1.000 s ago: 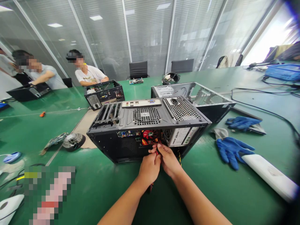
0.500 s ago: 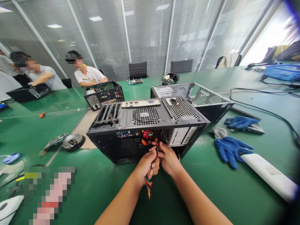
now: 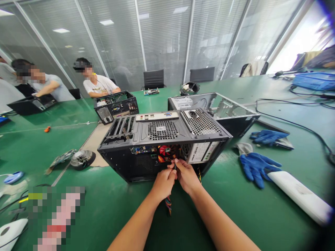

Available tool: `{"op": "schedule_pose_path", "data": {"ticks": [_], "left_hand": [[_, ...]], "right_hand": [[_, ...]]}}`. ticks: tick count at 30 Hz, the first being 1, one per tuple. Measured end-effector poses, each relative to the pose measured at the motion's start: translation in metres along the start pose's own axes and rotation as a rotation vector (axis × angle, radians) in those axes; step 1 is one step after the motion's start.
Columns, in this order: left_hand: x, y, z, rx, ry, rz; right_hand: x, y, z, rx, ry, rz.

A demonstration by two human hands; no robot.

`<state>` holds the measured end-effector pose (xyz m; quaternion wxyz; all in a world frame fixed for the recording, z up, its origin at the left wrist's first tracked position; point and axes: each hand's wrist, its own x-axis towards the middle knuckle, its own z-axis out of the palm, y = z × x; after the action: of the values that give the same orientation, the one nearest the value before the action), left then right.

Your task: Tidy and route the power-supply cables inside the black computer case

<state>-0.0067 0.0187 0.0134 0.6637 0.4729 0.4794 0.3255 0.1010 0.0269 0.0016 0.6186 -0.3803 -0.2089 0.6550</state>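
The twisted, multicoloured cable bundle [image 3: 168,205] hangs toward 6 o'clock, long axis running 12 to 6. The left hand [image 3: 164,182], aimed at 1, curls its fingers around it; the right hand [image 3: 186,176], slanting to 11, pinches it at the fingertips. At 12, the black computer case [image 3: 162,130] spans 9 to 3, vented panel up.

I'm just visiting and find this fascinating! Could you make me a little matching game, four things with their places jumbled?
Things:
1. cable bundle
2. red fan
3. blue gloves
4. orange object

Places, as seen in the picture:
A. on the table, right of the near computer case
B. inside the near computer case
C. on the table, left of the near computer case
D. hanging below the left hand

Pairs: 1-D, 2-B, 3-A, 4-C
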Motion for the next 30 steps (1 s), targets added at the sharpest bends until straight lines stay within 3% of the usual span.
{"op": "schedule_pose_path", "data": {"ticks": [5,9,12,17,21,27,30], "left_hand": [[0.000,0.000,-0.001,-0.436,-0.262,-0.161],[-0.003,0.006,-0.006,-0.736,-0.332,-0.360],[-0.005,0.009,-0.010,-0.849,-0.409,-0.406],[-0.004,0.007,-0.015,-0.847,-0.536,-0.408],[-0.004,0.008,-0.014,-0.620,-0.445,-0.344],[-0.005,0.006,0.002,-0.125,-0.074,-0.134],[-0.006,0.005,0.007,-0.033,-0.019,-0.081]], "right_hand": [[-0.004,-0.004,0.002,0.039,-0.014,0.052],[-0.006,-0.009,0.002,0.079,-0.049,0.157],[-0.005,-0.011,0.000,0.134,-0.103,0.158],[-0.004,-0.010,0.000,0.148,-0.161,0.146],[-0.004,-0.007,0.001,0.117,-0.156,0.100],[0.001,0.005,0.001,0.021,-0.061,0.020],[0.002,0.010,0.002,-0.006,-0.006,-0.008]]}}
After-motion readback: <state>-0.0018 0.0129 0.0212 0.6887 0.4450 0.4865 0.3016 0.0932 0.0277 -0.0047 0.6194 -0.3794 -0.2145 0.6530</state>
